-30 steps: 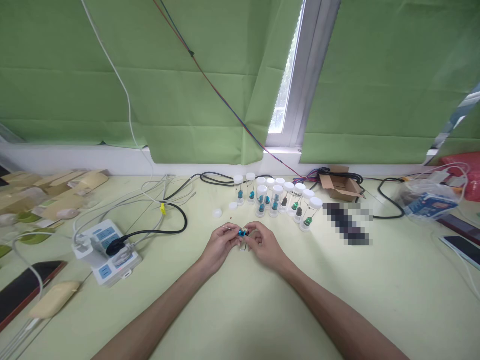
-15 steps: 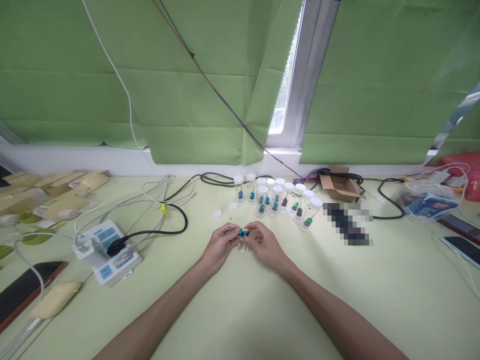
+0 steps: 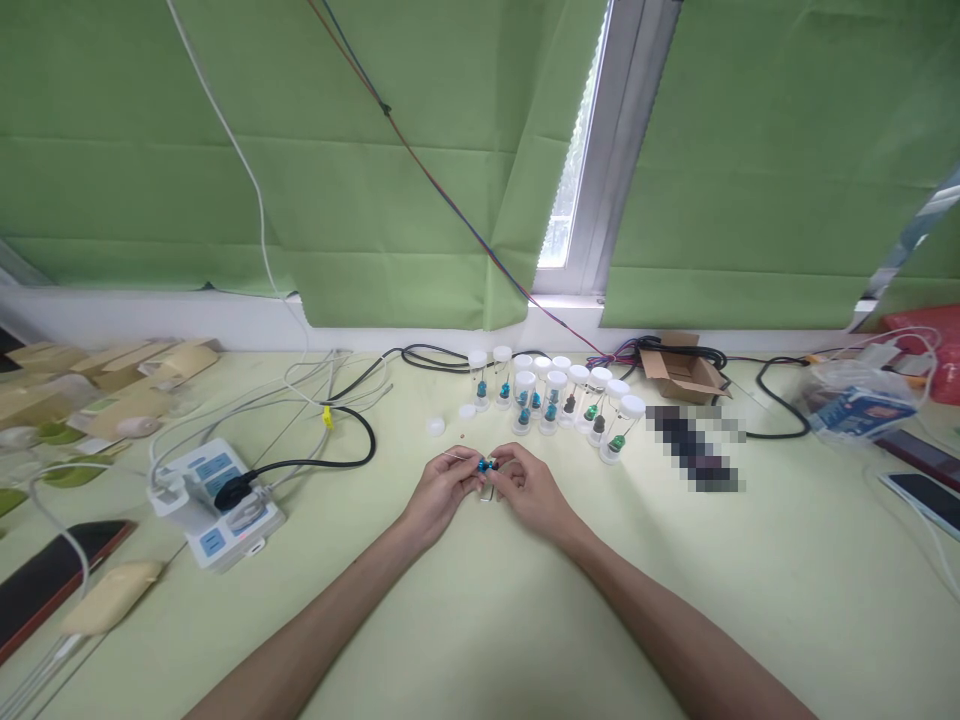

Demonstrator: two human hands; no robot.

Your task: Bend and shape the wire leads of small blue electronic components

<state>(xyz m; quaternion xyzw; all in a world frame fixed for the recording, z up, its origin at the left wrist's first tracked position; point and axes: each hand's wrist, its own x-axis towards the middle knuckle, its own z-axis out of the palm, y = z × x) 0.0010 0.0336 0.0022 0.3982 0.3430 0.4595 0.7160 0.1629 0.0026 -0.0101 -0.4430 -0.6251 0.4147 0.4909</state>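
A small shiny blue metal part (image 3: pixel 484 465), with a dark end on its right, is pinched between my two hands over the table. My left hand (image 3: pixel 442 492) closes its thumb and fingers on the blue side, and a thin wire sticks out to the left above these fingers. My right hand (image 3: pixel 531 490) is closed round the part's right end; its fingertips partly hide what they grip. A small bent metal piece (image 3: pixel 487 494) shows just below the fingertips. Past the hands stand several clear vials (image 3: pixel 551 410) with white caps, holding blue, green or dark parts.
Two loose white caps (image 3: pixel 436 427) and a tiny brown bit (image 3: pixel 462 436) lie beyond my left hand. A white power strip (image 3: pixel 229 510) with plugged cables is at left. An open cardboard box (image 3: pixel 681 375) stands behind the vials; a phone (image 3: pixel 926 500) lies far right.
My right fingers have shifted very slightly around the end of the blue part. Both hands otherwise keep their place and grip.
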